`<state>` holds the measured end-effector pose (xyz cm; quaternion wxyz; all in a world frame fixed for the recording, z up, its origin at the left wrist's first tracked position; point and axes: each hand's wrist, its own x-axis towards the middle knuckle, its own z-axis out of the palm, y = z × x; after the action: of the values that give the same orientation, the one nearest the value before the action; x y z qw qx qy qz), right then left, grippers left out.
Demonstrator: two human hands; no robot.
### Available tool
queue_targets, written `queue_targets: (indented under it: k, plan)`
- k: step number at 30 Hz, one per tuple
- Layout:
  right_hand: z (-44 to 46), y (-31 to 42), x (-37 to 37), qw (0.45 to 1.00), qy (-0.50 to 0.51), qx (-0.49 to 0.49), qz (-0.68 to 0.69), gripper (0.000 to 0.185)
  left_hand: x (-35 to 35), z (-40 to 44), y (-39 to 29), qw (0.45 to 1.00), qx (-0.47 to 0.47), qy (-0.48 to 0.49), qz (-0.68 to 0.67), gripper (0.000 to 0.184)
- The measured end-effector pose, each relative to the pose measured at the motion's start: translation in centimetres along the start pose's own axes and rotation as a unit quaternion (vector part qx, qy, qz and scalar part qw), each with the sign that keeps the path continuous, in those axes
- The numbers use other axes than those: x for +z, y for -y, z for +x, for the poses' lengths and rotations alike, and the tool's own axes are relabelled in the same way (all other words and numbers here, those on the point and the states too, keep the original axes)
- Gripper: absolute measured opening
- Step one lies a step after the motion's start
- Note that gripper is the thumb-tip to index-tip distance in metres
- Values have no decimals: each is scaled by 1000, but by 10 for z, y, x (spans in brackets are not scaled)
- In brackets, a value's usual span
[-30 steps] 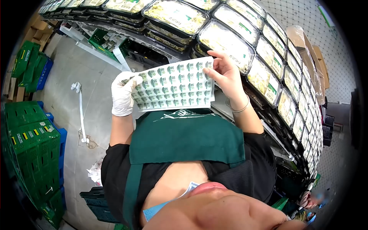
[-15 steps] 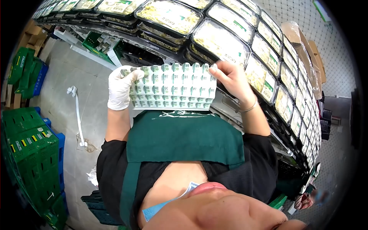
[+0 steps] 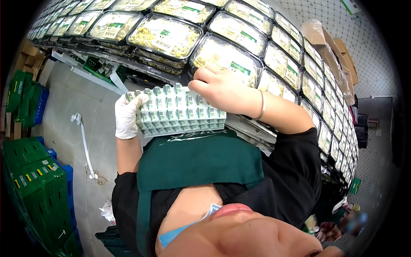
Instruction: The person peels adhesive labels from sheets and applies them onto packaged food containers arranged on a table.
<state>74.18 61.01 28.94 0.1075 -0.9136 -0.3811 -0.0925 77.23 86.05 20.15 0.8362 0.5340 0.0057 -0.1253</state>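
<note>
A sheet of green and white stickers [image 3: 175,112] is held in front of the green apron [image 3: 201,158]. My left hand [image 3: 127,116], in a white glove, grips the sheet at its upper left corner. Bare and wearing a bracelet, my right hand [image 3: 222,91] is over the sheet's upper right part with its fingers bent. Its fingertips are partly hidden, so whether they hold anything cannot be made out. Just beyond this hand lies a black food tray [image 3: 227,58] with a clear top and a green and white label.
Stacked labelled trays [image 3: 165,36] fill the long table. Green crates [image 3: 38,188] stand at the left, with a white strap [image 3: 87,147] on the floor beside them. Cardboard boxes [image 3: 327,51] are at the upper right. Another person [image 3: 329,231] is partly visible at the lower right.
My right hand has left the sheet's right corner and moved left across its upper part. The sheet and my left hand sit slightly lower and further left. The view has shifted over the trays.
</note>
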Motion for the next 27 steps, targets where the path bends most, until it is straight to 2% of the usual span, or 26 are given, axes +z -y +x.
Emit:
queue_targets:
  k: [1, 3, 4, 5, 6, 7, 8, 9, 11, 12, 13, 15, 16, 19, 21, 22, 23, 26, 27]
  plan:
    - [1, -10, -5, 1000, 0, -2, -1, 23, -2, 5, 6, 1000, -15, -16, 0, 5]
    - [6, -46, -26, 996, -62, 63, 6, 21, -2, 10, 8, 999, -26, -35, 1, 7]
    - [11, -75, -38, 948, -106, 270, 134, 16, -2, 7, 8, 998, -17, -66, 5, 9]
    - [14, -123, -56, 901, -149, 368, 173, 16, -2, 5, 8, 995, -9, -98, 10, 11]
    - [3, -196, -50, 886, -205, 372, 186, 19, -9, 5, 13, 995, -11, -102, 15, 14]
    - [-3, -227, -55, 841, -190, 467, 197, 23, -10, 2, 16, 994, -7, -111, 0, 15]
    - [-15, -271, -38, 835, -197, 489, 159, 23, -18, 0, 22, 993, 1, -120, 5, 16]
    - [-12, -277, -32, 826, -169, 527, 106, 27, -20, -1, 24, 992, 9, -129, 10, 16]
    - [-10, -285, -19, 829, -124, 544, 33, 27, -19, -8, 25, 989, 12, -148, -1, 14]
    - [-6, -289, -14, 835, -94, 541, 6, 33, -20, -11, 24, 986, 17, -167, -6, 12]
    - [-5, -291, -11, 838, -91, 539, 10, 33, -21, -15, 23, 982, 22, -187, -10, 9]
    - [-4, -284, -13, 850, -45, 513, -116, 39, -24, -20, 23, 980, 32, -199, -6, 7]
    - [-4, -281, -19, 827, 4, 538, -165, 51, -25, -23, 23, 976, 32, -216, -6, 7]
    - [-23, -313, -58, 785, 68, 608, -101, 60, -37, -31, 30, 963, 34, -268, 19, 9]
    - [-44, -382, -53, 813, -35, 561, -150, 53, -29, -36, 29, 963, 44, -267, -4, 10]
    - [-49, -417, -46, 847, -118, 515, -52, 50, -17, -38, 21, 962, 31, -271, -12, 11]
    - [-39, -426, -47, 819, -180, 543, 48, 42, -19, -40, 24, 962, 32, -271, -11, 11]
    - [-10, -439, -30, 769, -232, 569, 175, 40, -29, -50, 29, 942, 53, -331, 29, 14]
    - [-4, -442, -22, 800, -216, 552, 96, 41, -21, -51, 24, 939, 52, -338, 20, 14]
